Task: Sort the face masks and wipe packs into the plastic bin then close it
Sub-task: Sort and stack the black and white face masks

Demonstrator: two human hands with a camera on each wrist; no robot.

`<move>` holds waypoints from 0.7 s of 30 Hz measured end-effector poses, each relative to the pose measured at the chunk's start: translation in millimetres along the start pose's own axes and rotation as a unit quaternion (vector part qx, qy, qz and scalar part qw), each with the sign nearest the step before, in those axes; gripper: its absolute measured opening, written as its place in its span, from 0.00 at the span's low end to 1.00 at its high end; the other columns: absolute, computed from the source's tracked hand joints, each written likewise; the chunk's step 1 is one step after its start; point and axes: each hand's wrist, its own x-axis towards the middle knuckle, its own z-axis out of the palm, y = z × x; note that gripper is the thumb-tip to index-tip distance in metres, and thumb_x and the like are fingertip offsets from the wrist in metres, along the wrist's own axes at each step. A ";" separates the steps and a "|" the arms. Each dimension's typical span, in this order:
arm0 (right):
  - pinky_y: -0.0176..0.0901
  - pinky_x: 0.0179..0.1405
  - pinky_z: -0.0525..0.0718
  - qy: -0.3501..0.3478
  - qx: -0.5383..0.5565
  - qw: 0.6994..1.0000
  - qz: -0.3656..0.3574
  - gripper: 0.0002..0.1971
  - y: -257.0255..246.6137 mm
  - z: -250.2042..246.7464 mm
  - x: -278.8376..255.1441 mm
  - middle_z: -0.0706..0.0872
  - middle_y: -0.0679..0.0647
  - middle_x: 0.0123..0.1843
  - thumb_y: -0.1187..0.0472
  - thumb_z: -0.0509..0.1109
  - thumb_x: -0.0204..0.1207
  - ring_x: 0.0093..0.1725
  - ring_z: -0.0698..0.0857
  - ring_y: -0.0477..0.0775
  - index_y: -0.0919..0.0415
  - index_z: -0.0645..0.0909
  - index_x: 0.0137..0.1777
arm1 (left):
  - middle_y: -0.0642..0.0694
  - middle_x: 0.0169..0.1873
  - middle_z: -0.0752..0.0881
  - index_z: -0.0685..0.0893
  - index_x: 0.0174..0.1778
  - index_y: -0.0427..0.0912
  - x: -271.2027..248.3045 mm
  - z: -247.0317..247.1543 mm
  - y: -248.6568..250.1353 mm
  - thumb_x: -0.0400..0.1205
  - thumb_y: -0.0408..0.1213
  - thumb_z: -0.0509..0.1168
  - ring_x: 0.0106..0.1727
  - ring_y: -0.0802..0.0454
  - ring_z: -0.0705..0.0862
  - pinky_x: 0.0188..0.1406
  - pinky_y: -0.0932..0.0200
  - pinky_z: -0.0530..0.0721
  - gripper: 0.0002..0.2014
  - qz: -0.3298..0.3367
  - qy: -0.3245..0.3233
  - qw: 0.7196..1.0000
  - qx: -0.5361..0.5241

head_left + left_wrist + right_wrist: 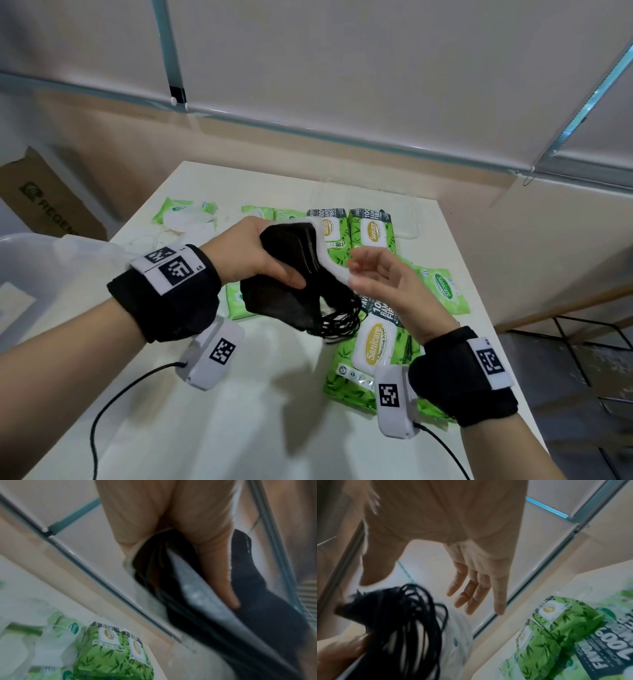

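My left hand (pixel 246 253) grips a stack of black face masks (pixel 291 274) above the table, thumb across the front. A white mask (pixel 334 270) lies against the stack's right side. Black ear loops (pixel 339 318) hang below. My right hand (pixel 376 274) hovers just right of the white mask's edge, fingers relaxed and holding nothing; in the right wrist view its fingers (pixel 479 588) spread straight beside the ear loops (pixel 402 622). The left wrist view shows my thumb (pixel 219 574) pressed on the masks (pixel 197 588). Green wipe packs (pixel 373 359) lie on the table below.
More wipe packs (pixel 370 229) and white masks (pixel 185 222) lie at the table's far side. The clear plastic bin (pixel 51 260) stands at the left, a clear lid (pixel 404 219) at the far right. A cardboard box (pixel 44 198) sits on the floor left.
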 end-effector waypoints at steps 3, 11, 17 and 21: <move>0.31 0.58 0.80 -0.031 -0.003 1.000 0.003 0.27 -14.0 10.8 3.3 0.89 0.47 0.57 0.39 0.71 0.64 0.58 0.86 0.42 0.52 0.83 0.60 | 0.53 0.26 0.87 0.85 0.31 0.42 -3.2 3.1 5.1 0.60 0.19 0.79 0.29 0.59 0.85 0.29 0.68 0.81 0.15 0.003 -0.062 0.997 0.040; 0.25 0.27 0.75 -0.082 0.026 0.996 -0.003 0.10 -29.4 32.4 2.0 0.85 0.43 0.26 0.61 0.64 0.79 0.26 0.80 0.36 0.64 0.83 0.40 | 0.58 0.37 0.82 0.75 0.45 0.53 -11.6 4.7 2.0 0.54 0.28 0.84 0.37 0.63 0.80 0.34 0.71 0.79 0.32 0.112 0.029 0.990 0.082; 0.33 0.32 0.75 -0.081 0.056 0.995 -0.013 0.31 -34.2 41.5 -4.3 0.80 0.60 0.33 0.44 0.71 0.74 0.32 0.77 0.51 0.81 0.77 0.41 | 0.61 0.53 0.74 0.72 0.50 0.63 -34.3 0.0 1.5 0.52 0.43 0.81 0.55 0.68 0.74 0.53 0.81 0.68 0.34 0.281 0.103 0.942 0.153; 0.43 0.43 0.78 -0.081 0.072 0.994 0.007 0.37 -42.7 47.9 -13.5 0.81 0.68 0.43 0.44 0.71 0.73 0.43 0.78 0.59 0.87 0.75 0.51 | 0.52 0.55 0.74 0.74 0.56 0.58 -48.0 -1.3 3.9 0.55 0.42 0.79 0.58 0.70 0.72 0.57 0.80 0.66 0.34 0.320 0.132 0.921 0.176</move>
